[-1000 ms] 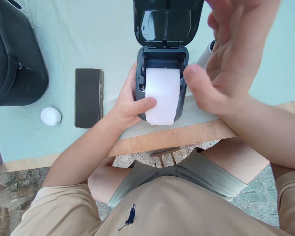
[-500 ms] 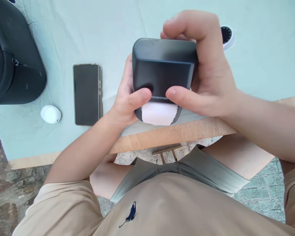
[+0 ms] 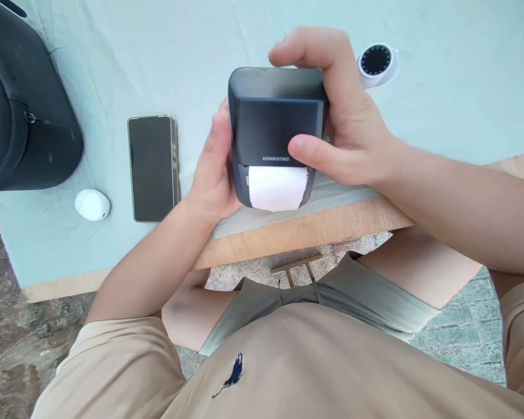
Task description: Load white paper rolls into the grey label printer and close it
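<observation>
Above the front edge of the table I hold a black label printer [image 3: 277, 125] marked NIIMBOT. A strip of white label paper [image 3: 278, 187] sticks out of its lower end. My left hand [image 3: 216, 174] supports the printer along its left side, thumb up against the edge and the other fingers hidden behind it. My right hand [image 3: 343, 113] grips the right side, its thumb resting on the printer's face and its index finger bent over the top end without plainly touching it.
A smartphone [image 3: 152, 169] with a dark screen lies left of my hands, a white rounded case [image 3: 92, 205] beside it. A black zippered bag [image 3: 30, 110] stands at the far left. Past my right hand sits a white device with a round black face [image 3: 375, 60]. The table's wooden edge [image 3: 305, 230] runs before me.
My left thumb has come off the printer's face to its left side. The printer and both hands have shifted slightly left, showing more of the logo and the label paper.
</observation>
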`<state>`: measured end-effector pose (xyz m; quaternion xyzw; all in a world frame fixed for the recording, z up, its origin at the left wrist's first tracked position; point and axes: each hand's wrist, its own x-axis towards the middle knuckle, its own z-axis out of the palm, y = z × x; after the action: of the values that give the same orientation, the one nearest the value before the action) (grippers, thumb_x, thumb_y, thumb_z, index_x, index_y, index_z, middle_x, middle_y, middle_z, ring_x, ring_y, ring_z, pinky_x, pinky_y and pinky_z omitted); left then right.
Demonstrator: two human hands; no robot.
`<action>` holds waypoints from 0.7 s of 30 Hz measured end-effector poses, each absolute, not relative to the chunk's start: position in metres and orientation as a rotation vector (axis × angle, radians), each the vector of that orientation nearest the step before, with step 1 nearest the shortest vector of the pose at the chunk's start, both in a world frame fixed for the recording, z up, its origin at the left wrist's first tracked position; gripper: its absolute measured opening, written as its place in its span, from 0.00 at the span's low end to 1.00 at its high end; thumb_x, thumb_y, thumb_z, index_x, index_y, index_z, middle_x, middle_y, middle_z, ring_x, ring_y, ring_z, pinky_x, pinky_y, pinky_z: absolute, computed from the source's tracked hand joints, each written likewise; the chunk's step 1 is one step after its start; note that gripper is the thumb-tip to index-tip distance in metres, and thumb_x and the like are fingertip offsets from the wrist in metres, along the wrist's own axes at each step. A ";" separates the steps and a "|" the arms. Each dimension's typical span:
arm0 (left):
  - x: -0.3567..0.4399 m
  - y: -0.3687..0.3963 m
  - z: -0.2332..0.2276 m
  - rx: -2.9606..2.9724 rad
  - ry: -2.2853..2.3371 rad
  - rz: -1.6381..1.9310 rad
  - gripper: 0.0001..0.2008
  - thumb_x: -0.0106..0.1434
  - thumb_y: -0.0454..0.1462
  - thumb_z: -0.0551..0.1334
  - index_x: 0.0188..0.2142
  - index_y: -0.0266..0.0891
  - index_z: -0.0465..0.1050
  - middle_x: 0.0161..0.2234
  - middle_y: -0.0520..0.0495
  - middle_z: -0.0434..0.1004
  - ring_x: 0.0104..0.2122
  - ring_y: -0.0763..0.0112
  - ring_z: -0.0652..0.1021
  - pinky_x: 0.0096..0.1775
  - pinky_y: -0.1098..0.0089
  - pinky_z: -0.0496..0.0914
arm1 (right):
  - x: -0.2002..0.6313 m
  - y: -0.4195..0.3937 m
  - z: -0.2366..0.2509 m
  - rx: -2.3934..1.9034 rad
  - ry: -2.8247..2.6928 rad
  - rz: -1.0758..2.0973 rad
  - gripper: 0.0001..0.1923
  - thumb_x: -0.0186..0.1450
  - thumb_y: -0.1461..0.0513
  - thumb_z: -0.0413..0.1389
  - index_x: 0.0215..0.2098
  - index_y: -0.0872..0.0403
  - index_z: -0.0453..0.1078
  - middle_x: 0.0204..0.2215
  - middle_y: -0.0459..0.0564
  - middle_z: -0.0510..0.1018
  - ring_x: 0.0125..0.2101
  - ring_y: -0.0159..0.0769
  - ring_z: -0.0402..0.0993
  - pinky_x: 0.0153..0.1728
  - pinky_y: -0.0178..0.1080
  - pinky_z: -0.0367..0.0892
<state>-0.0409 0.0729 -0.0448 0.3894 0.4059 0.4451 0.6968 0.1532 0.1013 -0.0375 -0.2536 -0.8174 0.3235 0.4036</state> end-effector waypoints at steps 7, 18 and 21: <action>-0.043 0.082 -0.043 0.749 0.832 0.957 0.23 0.67 0.58 0.61 0.49 0.46 0.76 0.54 0.50 0.82 0.72 0.45 0.60 0.67 0.48 0.66 | 0.155 0.106 -0.042 -0.648 -2.049 0.732 0.33 0.73 0.48 0.49 0.68 0.59 0.55 0.68 0.56 0.62 0.71 0.32 0.59 0.74 0.38 0.60; -0.043 0.080 -0.044 0.752 0.919 1.012 0.19 0.67 0.55 0.60 0.52 0.52 0.74 0.48 0.50 0.82 0.66 0.44 0.68 0.61 0.45 0.70 | 0.157 0.109 -0.042 -0.594 -2.115 0.746 0.36 0.70 0.46 0.53 0.67 0.58 0.54 0.67 0.55 0.63 0.70 0.33 0.60 0.72 0.38 0.63; -0.042 0.080 -0.043 0.759 0.951 1.011 0.16 0.66 0.55 0.61 0.44 0.51 0.76 0.47 0.47 0.82 0.65 0.43 0.69 0.60 0.47 0.72 | 0.156 0.105 -0.035 -0.673 -2.162 0.670 0.32 0.69 0.47 0.53 0.64 0.57 0.58 0.64 0.53 0.67 0.71 0.36 0.60 0.70 0.42 0.65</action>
<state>-0.0422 0.0800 -0.0425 0.3411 0.4274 0.4542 0.7033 0.1562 0.1047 -0.0349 -0.2635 -0.8467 0.2625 0.3804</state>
